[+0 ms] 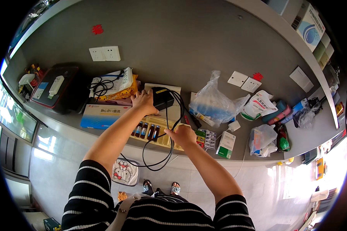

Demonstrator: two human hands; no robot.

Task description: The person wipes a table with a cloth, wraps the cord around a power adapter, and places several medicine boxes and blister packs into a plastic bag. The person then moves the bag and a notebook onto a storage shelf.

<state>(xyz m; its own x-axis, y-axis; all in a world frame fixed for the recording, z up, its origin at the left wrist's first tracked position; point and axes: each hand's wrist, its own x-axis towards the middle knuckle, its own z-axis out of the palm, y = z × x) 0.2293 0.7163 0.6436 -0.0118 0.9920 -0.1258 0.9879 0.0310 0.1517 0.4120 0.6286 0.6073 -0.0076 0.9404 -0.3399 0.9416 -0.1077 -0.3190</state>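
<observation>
The surface (237,152) runs the width of the view, its goods mostly spread along it, which leaves its middle front edge as the working spot. At its left end a dark, lidded machine (65,98) doubles as a shelf for small items, while right of centre a clear plastic bag (216,102) stands slumped toward the back edge, presumably to keep loose contents together. A blue and white carton (104,114) lies along the front edge left of centre, broad face up and so probably stable. A cream tray (165,140) lies at the middle of the front edge, its moulded form apparently meant to stop small bottles rolling. The black cable (158,168) droops in loose loops past that edge, likely because its length is too much to bunch in one hand. The left hand (144,102) has its grip partly closed, thumb in front and fingers behind, on the left end of the black block (164,99), steadying it behind the tray. The right hand (182,135) is curled nearly closed, thumb and fingers seemingly pinching the cable; whether it also touches the tray cannot be told. Brown bottles (144,131) sit side by side in the tray.
</observation>
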